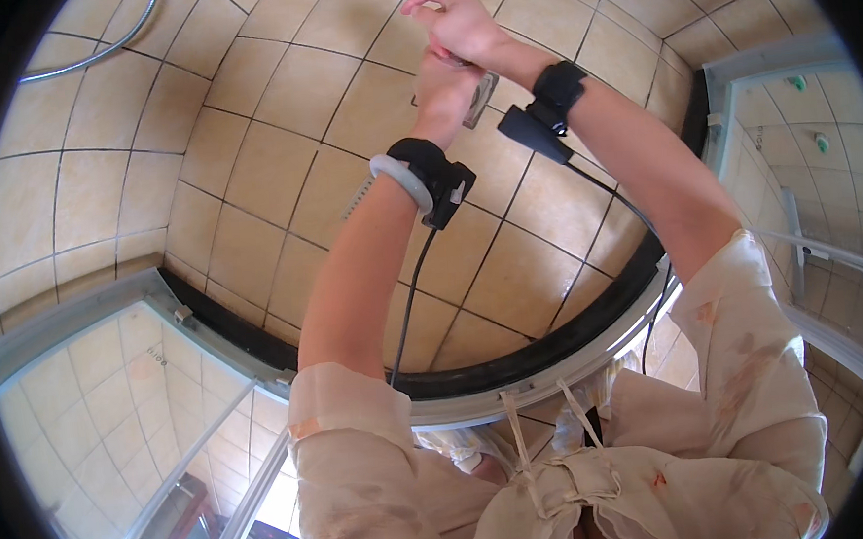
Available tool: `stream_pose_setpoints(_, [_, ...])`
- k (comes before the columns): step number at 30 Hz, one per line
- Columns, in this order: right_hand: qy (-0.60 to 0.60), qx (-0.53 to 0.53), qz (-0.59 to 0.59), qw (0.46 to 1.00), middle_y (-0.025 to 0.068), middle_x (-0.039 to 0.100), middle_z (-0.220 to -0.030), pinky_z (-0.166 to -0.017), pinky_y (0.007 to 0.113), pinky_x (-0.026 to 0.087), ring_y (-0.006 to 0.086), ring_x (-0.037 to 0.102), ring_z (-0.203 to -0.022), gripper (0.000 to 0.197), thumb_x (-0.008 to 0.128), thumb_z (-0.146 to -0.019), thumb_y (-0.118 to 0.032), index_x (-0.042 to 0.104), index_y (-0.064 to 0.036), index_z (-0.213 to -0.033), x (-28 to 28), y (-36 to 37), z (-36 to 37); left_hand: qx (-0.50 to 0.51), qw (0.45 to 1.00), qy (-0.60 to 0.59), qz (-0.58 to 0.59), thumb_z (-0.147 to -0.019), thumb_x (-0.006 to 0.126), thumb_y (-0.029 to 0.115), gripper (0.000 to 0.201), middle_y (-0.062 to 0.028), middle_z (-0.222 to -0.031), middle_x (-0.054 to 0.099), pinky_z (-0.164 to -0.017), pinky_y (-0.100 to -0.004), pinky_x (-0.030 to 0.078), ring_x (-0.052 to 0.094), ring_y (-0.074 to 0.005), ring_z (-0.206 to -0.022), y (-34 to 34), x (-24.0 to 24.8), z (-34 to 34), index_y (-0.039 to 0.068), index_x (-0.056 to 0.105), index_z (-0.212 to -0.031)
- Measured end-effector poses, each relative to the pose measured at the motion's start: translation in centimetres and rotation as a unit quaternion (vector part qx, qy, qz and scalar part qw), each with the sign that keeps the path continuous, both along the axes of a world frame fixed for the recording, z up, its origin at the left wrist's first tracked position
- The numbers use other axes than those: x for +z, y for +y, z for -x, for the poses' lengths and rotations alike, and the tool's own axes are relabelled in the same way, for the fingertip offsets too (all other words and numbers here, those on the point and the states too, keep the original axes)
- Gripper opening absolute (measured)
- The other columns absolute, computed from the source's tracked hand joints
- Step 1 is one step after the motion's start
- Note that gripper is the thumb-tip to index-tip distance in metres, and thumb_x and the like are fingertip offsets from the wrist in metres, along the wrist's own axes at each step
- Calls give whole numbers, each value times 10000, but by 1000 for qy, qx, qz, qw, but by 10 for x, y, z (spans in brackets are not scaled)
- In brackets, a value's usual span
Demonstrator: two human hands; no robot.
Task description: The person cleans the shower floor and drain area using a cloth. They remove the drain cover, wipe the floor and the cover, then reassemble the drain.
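My left hand (445, 93) is stretched forward over the tiled floor, its fingers curled and mostly hidden under my right hand. Just beyond it, my right hand (461, 26) crosses over and meets it, fingers bent toward the left. A small dark, shiny spot (456, 60) shows between the two hands; what it belongs to I cannot make out. Below them, partly covered by my left hand, lies a square metal floor drain (482, 101). Black cabled devices are strapped to my left wrist (438, 182) and right wrist (557, 94). A pale bangle (402, 184) circles the left one.
A curved black sill (517, 371) with a pale rail rims the shower floor in front of me. Glass panels stand at the left (115, 427) and right (819, 147). A metal shower hose (107, 52) hangs at the far left. Beige tiled walls rise around.
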State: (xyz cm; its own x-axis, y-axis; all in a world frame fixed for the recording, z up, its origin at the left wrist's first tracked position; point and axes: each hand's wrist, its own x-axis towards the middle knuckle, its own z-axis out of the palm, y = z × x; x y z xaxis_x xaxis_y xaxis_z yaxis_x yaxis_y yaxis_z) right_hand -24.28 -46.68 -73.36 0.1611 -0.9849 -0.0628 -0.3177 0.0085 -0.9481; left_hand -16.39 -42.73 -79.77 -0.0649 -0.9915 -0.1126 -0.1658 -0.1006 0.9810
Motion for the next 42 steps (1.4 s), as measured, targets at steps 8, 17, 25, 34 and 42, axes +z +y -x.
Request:
stream_pose_setpoints(8, [109, -178, 135, 969, 151, 625, -690, -644, 364, 493, 279, 608, -643, 191, 484, -856, -185, 639, -81, -899, -42, -5, 6, 43, 993, -113, -2, -715, 715, 282, 474, -212, -962, 642, -780, -399, 477, 624, -354, -919, 2, -2, 19, 4, 523, -1047])
stream_pose_setpoints(17, [94, -252, 83, 960, 204, 637, -782, -707, 415, 490, 375, 618, -772, 132, 499, -795, -126, 608, -52, -806, -47, -7, -4, 25, 997, -55, 56, -762, 655, 305, 401, -251, -935, 637, -789, -448, 482, 605, -424, -907, -30, -68, 9, 58, 538, -1055])
stream_pose_setpoints(25, [31, -353, -42, 934, 193, 638, -806, -708, 404, 487, 372, 612, -781, 108, 512, -775, -113, 603, -54, -771, -69, -7, 6, -45, 960, -265, 83, -796, 593, 254, 251, -245, -854, 637, -761, -483, 482, 598, -438, -842, -10, -32, 7, 73, 576, -969])
stream_pose_setpoints(34, [31, -394, -48, 917, 207, 631, -795, -701, 405, 487, 377, 611, -779, 120, 507, -781, -105, 603, -35, -765, -69, -12, 7, -82, 948, -299, 76, -746, 678, 325, 393, -210, -890, 646, -751, -450, 497, 596, -416, -871, -14, -24, 2, 91, 578, -1044])
stream_pose_setpoints(42, [-16, -384, -74, 920, 222, 635, -801, -693, 407, 493, 377, 618, -765, 149, 516, -788, -127, 634, -41, -764, -75, -14, 6, -80, 939, -317, 110, -777, 627, 276, 281, -240, -831, 633, -720, -483, 487, 593, -441, -805, -16, -25, -3, 68, 569, -958])
